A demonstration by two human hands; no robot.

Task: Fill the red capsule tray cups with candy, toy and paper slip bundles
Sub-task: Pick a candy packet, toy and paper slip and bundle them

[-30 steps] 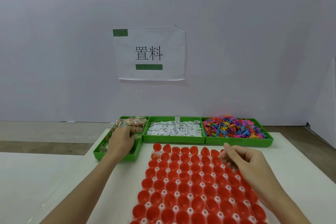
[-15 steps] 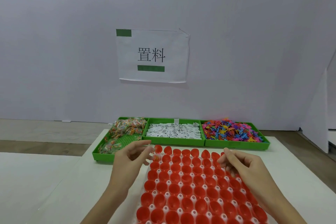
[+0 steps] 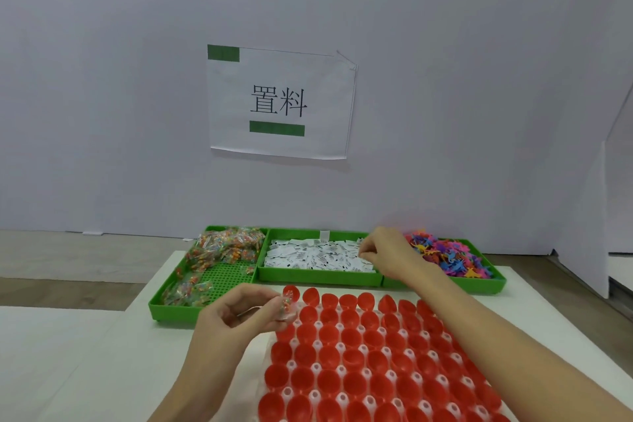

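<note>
Three green bins (image 3: pixel 318 279) along far edge of counter (image 3: pixel 113 370): candy, paper slips (image 3: pixel 318 255), toys (image 3: pixel 448 255). One red cup tray (image 3: pixel 376 363) at near edge. Left hand (image 3: pixel 236 317) pinches one candy packet (image 3: pixel 286 308) at tray's far-left corner; right hand (image 3: pixel 385 252) pinches slip in middle bin

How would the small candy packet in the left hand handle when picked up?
The candy packet looks like clear crinkly film, so probably light and floppy. The left hand pinches it by fingertips alone, suggesting little weight. Glossy film may be somewhat slippery.
</note>
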